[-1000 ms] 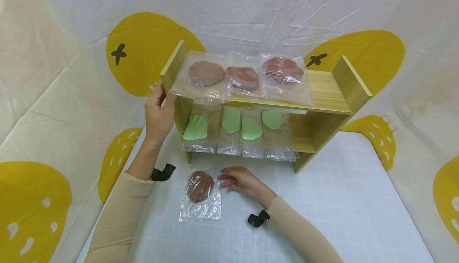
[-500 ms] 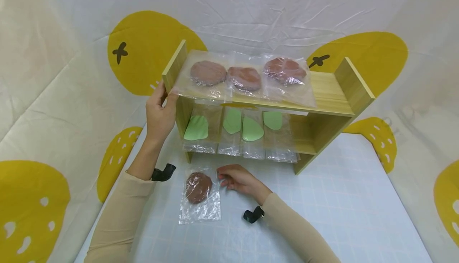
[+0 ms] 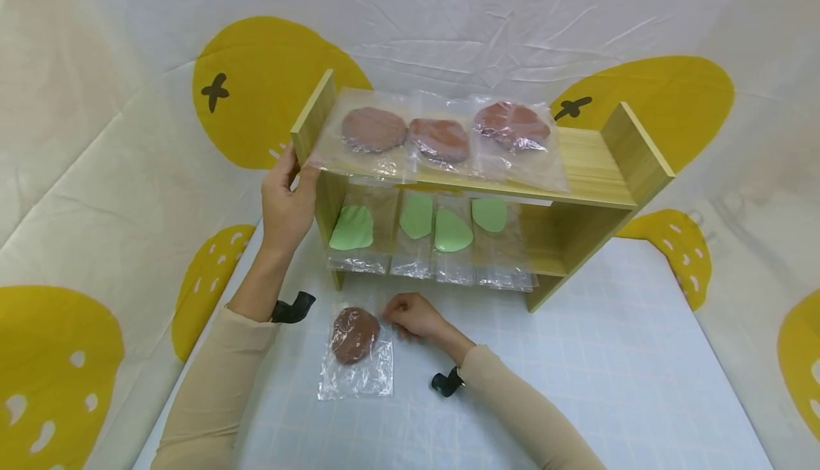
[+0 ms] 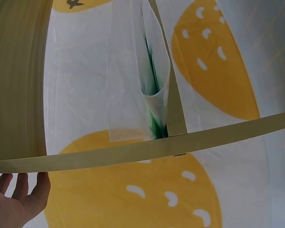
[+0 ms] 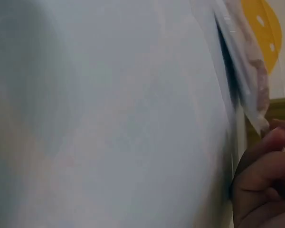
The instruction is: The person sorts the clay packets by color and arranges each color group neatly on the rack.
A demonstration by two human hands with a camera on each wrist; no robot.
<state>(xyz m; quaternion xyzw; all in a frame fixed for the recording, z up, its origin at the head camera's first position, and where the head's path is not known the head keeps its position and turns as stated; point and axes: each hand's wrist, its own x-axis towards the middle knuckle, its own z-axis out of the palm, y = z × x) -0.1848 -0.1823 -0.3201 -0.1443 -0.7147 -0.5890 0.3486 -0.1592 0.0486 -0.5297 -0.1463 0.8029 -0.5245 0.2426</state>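
A reddish-brown patty in a clear plastic bag (image 3: 355,338) lies on the table in front of the wooden shelf (image 3: 592,164). At the bag's upper right corner my right hand (image 3: 415,315) pinches the plastic; the right wrist view has its curled fingers (image 5: 263,173) at the bag's edge. My left hand (image 3: 288,203) grips the shelf's left side panel near the top board, and in the left wrist view its fingertips (image 4: 21,183) press against that panel's edge. Three bagged patties (image 3: 438,140) lie side by side on the top board.
Several clear bags with flat green pieces (image 3: 453,230) lie on the lower board, their ends hanging over its front edge. A pale blue checked cloth (image 3: 640,356) covers the table. White fabric with yellow shapes (image 3: 269,78) hangs behind and at both sides.
My right hand has moved slightly left to the bagged patty's corner, and its fingers have closed on the plastic. The left hand stays on the shelf's side.
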